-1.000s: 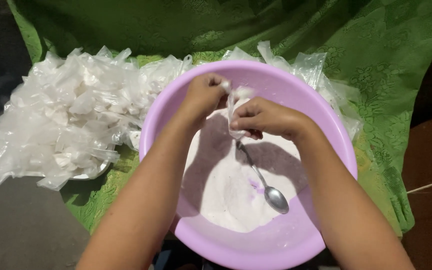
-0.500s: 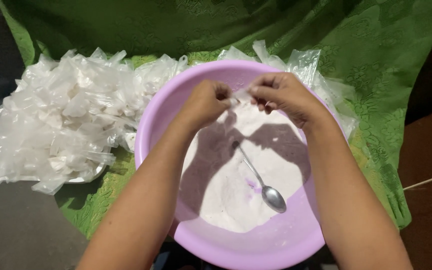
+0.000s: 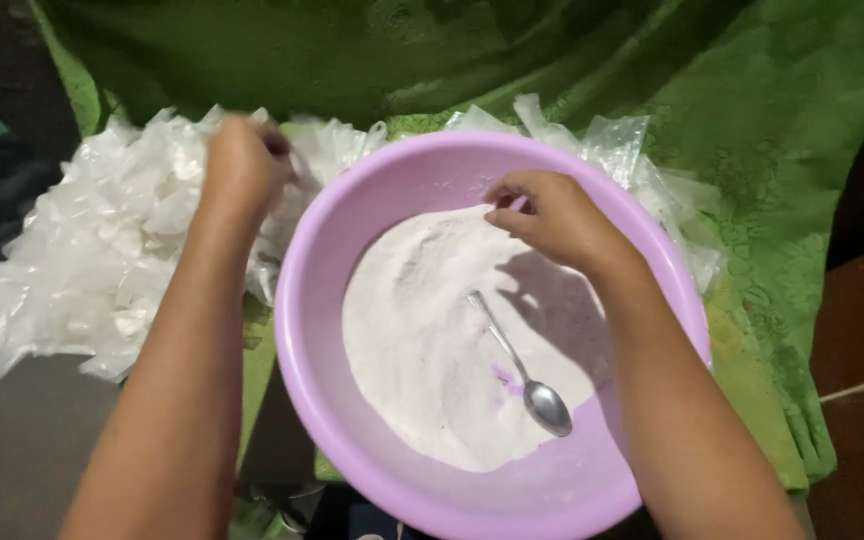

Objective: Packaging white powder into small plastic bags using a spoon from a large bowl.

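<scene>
Powder (image 3: 432, 340) fills the lilac basin (image 3: 352, 200) on green cloth (image 3: 772, 150), a metal spoon (image 3: 522, 370) lying in it. Right hand (image 3: 552, 215) hovers loosely curled over the powder's far edge. Left hand (image 3: 237, 165) closes on the plastic-bag heap (image 3: 82, 250) past the basin's left rim; more bags (image 3: 652, 170) crowd the right rim.

A home setting, with work done low on the floor: a green patterned cloth (image 3: 752, 130) is spread out, carrying a lilac plastic basin (image 3: 322, 250) of white powder, a metal spoon (image 3: 527, 375), and heaped clear plastic bags (image 3: 82, 250).
</scene>
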